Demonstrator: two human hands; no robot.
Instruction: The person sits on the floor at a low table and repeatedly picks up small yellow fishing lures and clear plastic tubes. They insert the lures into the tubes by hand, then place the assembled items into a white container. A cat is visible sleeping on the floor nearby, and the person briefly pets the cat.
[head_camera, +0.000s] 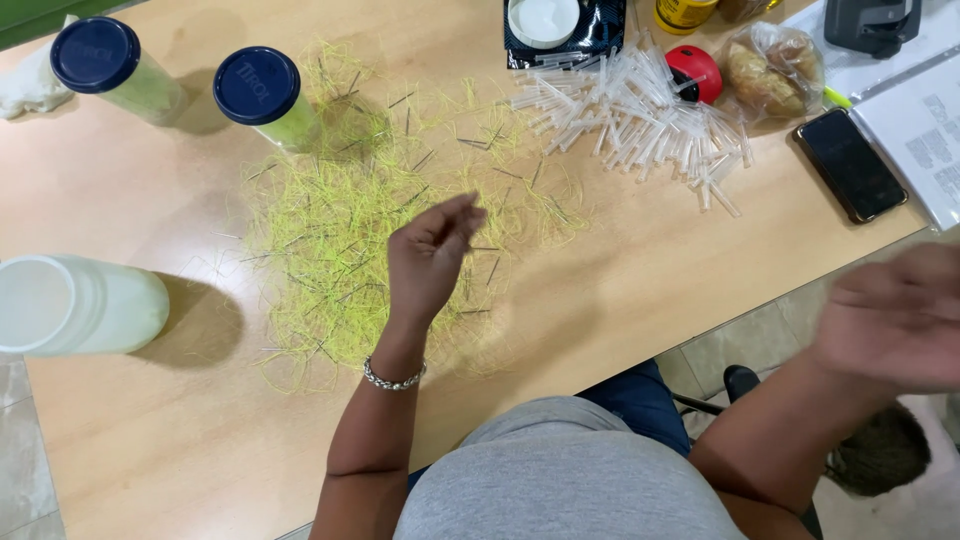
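Observation:
My left hand (430, 255) hovers over a loose heap of thin yellow-green threads with small dark needles (350, 220) spread on the wooden table (620, 290). Its fingertips are pinched together; I cannot tell whether a thread is between them. A bracelet circles that wrist. My right hand (895, 315) is off the table's right edge, blurred, with fingers loosely curled and nothing visible in it. A pile of small clear plastic tubes (640, 125) lies at the far right of the heap.
Two jars with dark blue lids (95, 55) (257, 85) stand at the far left. An open translucent jar (70, 305) lies left. A black phone (850, 165), red round object (695, 72), bagged bread (775, 65), papers (925, 130) and white lid (543, 20) crowd the far right.

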